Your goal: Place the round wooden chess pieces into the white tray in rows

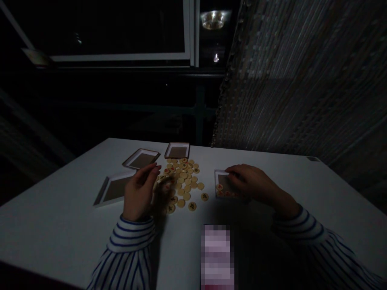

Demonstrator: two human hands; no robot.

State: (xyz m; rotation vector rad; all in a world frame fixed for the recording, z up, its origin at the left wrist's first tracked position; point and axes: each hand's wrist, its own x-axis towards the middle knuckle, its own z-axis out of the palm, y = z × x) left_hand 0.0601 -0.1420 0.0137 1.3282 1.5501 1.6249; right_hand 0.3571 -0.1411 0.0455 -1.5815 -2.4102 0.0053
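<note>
Fingers curl narrowly: the left hand at the left edge of the disc pile, the right hand over the box, red-marked discs along its near side. I cannot tell if either holds anything.

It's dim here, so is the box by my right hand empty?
Not empty: red-marked discs lie inside the box, along its near side.

White table, bearing loose round pieces; left hand hovers near them; right hand is at shallow box containing red-marked pieces.
</note>
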